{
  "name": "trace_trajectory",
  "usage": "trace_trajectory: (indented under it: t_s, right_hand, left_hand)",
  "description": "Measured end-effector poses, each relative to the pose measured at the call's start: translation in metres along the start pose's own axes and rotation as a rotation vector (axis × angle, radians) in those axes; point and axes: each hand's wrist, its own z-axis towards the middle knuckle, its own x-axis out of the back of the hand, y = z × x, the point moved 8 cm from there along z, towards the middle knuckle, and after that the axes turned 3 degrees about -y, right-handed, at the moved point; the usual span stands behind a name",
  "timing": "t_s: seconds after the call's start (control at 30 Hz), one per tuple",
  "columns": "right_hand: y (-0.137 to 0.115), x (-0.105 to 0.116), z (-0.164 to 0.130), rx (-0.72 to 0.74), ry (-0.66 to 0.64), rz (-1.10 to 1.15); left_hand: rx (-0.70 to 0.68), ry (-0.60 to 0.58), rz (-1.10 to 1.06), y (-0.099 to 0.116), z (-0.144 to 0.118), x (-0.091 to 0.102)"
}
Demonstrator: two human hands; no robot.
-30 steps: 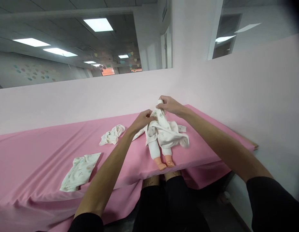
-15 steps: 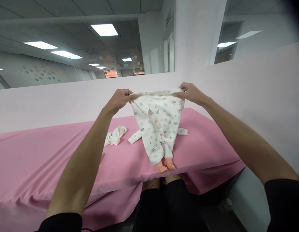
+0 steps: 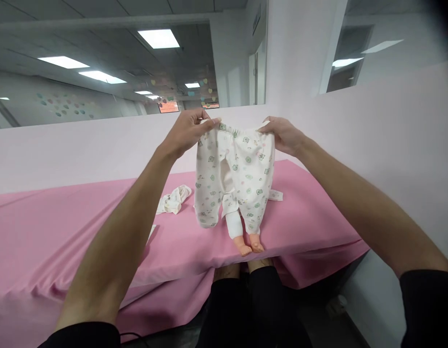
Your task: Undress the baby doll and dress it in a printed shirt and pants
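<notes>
The left hand (image 3: pixel 189 131) and the right hand (image 3: pixel 283 135) hold up a pair of small baby trousers (image 3: pixel 234 176) by the waistband. The fingers of the left hand are closed on the left end of the waistband, with the thumb on the near side. The fingers of the right hand are closed on the right end in the same way. The waistband is stretched between the two hands and is nearly level. The trousers are white with small green and pink prints, and they hang down in the air above the pink surface (image 3: pixel 64 227). The two legs point down, and the left one ends just above the surface.

Behind the trousers lies a doll (image 3: pixel 241 237), mostly hidden by the cloth. Only its lower legs in white fabric and its two bare feet can be seen, close to the near edge of the surface. A crumpled white garment (image 3: pixel 173 199) lies on the surface to the left of the trousers, apart from them. A small white strip of cloth (image 3: pixel 275 195) shows at the right side of the trousers, flat on the surface. A pale pink wall (image 3: pixel 372 121) stands behind and to the right of the surface.
</notes>
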Motion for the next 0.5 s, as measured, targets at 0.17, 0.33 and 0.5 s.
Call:
trace_trajectory:
  t_s: [0.17,0.33,0.5]
  right_hand:
    - [0.01,-0.001,-0.004,0.014,0.043,0.147]
    - [0.014,0.019,-0.01,0.034,0.095,0.004]
    - [0.012,-0.01,-0.02,-0.037,-0.071,-0.499]
  left_hand:
    - [0.043,-0.005,-0.099,-0.002,-0.012,0.003]
    - [0.056,-0.156,-0.038,0.007,-0.03,0.003]
    - [0.006,-0.266,0.175,0.021,-0.032,-0.022]
